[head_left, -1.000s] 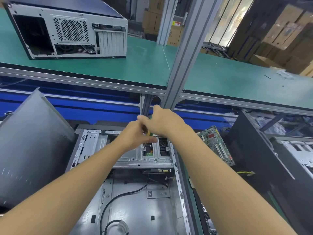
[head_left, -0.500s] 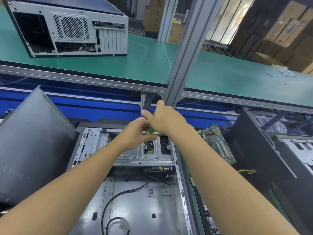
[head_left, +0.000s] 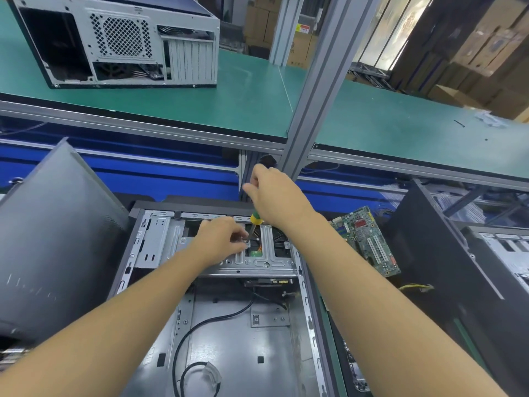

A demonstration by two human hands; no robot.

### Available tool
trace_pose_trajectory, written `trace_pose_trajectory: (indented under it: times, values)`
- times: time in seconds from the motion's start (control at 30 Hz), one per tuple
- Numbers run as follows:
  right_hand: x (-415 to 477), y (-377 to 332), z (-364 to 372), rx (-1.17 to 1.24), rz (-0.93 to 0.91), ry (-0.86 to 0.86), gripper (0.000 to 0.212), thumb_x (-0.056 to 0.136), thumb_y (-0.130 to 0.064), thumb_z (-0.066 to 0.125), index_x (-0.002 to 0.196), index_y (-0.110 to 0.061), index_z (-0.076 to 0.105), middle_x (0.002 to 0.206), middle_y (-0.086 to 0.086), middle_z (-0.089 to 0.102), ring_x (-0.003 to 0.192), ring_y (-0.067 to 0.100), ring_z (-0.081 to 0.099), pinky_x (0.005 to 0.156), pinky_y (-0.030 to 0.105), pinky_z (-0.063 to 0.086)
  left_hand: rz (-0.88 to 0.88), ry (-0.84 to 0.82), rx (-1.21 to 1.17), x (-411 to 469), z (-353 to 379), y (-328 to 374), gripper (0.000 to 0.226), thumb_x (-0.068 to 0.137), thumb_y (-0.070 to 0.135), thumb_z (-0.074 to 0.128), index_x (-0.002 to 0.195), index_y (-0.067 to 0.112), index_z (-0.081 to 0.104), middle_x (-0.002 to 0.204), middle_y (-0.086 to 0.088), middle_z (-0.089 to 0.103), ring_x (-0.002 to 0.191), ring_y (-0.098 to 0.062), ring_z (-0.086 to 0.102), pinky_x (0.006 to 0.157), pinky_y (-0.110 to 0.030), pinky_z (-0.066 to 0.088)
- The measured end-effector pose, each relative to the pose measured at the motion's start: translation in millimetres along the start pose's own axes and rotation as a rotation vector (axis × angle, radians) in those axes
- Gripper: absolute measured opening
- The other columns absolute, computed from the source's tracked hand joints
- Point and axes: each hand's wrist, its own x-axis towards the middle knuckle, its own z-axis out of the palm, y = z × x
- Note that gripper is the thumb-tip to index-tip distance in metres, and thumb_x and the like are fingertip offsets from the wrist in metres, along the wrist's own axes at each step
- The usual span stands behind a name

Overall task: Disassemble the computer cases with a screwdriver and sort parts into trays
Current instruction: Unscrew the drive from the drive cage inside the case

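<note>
An open computer case [head_left: 240, 333] lies flat in front of me, its silver drive cage [head_left: 160, 239] at the far end. My right hand [head_left: 274, 196] grips the green and yellow handle of a screwdriver [head_left: 254, 220], whose shaft slants down to the cage. My left hand [head_left: 220, 239] rests on the cage, its fingertips pinching at the screwdriver's tip; what lies under them is hidden. A black cable [head_left: 200, 330] curls across the case floor.
A removed grey side panel [head_left: 54, 239] leans at the left. A green circuit board [head_left: 369, 242] lies to the right, beside a dark upright case [head_left: 446, 267]. Another case [head_left: 120, 41] stands on the green upper shelf [head_left: 257, 104]. A metal post [head_left: 315, 90] rises just behind my hands.
My right hand has risen with the screwdriver, so the handle and shaft now show. My left hand has dropped away from it onto the drive cage.
</note>
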Motion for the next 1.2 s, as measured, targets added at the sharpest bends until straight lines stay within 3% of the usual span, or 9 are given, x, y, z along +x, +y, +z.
trace_pose_trajectory:
  times: [0.1,0.27,0.6,0.7,0.87,0.97,1.07,1.17,1.2]
  values:
    - [1,2,2,0.116,-0.006,-0.01,0.017,0.093,-0.005,0.05,0.107,-0.016,0.051,0.111,0.005,0.046,0.102,0.032,0.049,0.077,0.036,0.038,-0.011,0.009,0.084,3,3,4,0.025,0.09,0.049,0.065,0.107,0.032,0.073,0.092,0.015,0.055,0.098,-0.013,0.059,0.09,-0.038,0.043]
    - [-5,3,6,0.243,0.04,-0.021,0.022,0.091,-0.021,0.064,0.105,-0.023,0.047,0.108,-0.001,0.038,0.08,0.017,0.048,0.058,0.027,0.032,0.0,0.101,0.155,5,9,8,0.026,0.09,0.052,0.064,0.097,0.031,0.077,0.094,0.01,0.067,0.092,-0.015,0.061,0.082,-0.034,0.044]
    - [-27,27,-10,0.291,-0.007,0.154,0.021,0.094,-0.005,0.058,0.102,-0.023,0.049,0.109,-0.002,0.049,0.09,0.015,0.047,0.072,0.022,0.034,0.01,0.213,0.087,3,13,27,0.019,0.088,0.046,0.068,0.081,0.029,0.073,0.075,0.015,0.06,0.074,-0.011,0.058,0.078,-0.031,0.042]
    - [-42,44,-25,0.317,0.022,0.237,0.023,0.093,-0.004,0.058,0.099,-0.025,0.05,0.105,-0.004,0.05,0.078,0.006,0.047,0.06,0.014,0.035,-0.005,0.11,-0.042,6,15,46,0.012,0.089,0.033,0.067,0.083,0.023,0.07,0.077,0.01,0.066,0.079,-0.014,0.064,0.073,-0.029,0.051]
    - [-78,89,-43,0.309,0.163,0.343,0.017,0.095,-0.006,0.058,0.105,-0.019,0.055,0.109,-0.002,0.052,0.079,0.008,0.049,0.07,0.025,0.041,0.127,0.011,-0.229,5,32,91,0.003,0.09,0.017,0.07,0.093,0.017,0.072,0.081,0.009,0.069,0.074,-0.005,0.061,0.078,-0.023,0.05]
    - [-107,124,-54,0.294,0.278,0.38,0.016,0.097,-0.007,0.057,0.103,-0.022,0.054,0.109,-0.002,0.052,0.073,0.002,0.051,0.06,0.011,0.038,0.29,-0.22,-0.288,4,50,138,0.012,0.09,0.022,0.072,0.102,0.023,0.075,0.079,0.017,0.068,0.078,0.001,0.064,0.079,-0.015,0.049]
    - [-138,159,-63,0.278,0.359,0.413,0.016,0.096,-0.007,0.059,0.099,-0.023,0.053,0.104,-0.006,0.052,0.08,0.004,0.054,0.064,0.011,0.035,0.413,-0.456,-0.177,2,79,189,0.009,0.088,0.025,0.074,0.095,0.023,0.078,0.072,0.018,0.069,0.068,0.006,0.061,0.065,0.001,0.038]
    - [-170,187,-68,0.241,0.406,0.439,0.016,0.095,-0.009,0.062,0.099,-0.021,0.054,0.103,-0.005,0.053,0.082,0.013,0.049,0.068,0.018,0.03,0.445,-0.59,-0.097,0,122,228,0.008,0.085,0.021,0.074,0.088,0.015,0.078,0.082,0.004,0.076,0.068,-0.005,0.063,0.06,-0.004,0.039]
    - [-180,196,-69,0.236,0.423,0.442,0.015,0.094,-0.009,0.063,0.1,-0.021,0.055,0.106,-0.002,0.054,0.084,0.014,0.049,0.07,0.02,0.03,0.445,-0.624,-0.065,-1,136,239,0.008,0.084,0.02,0.074,0.088,0.014,0.078,0.084,0.002,0.076,0.071,-0.008,0.065,0.064,-0.014,0.047]
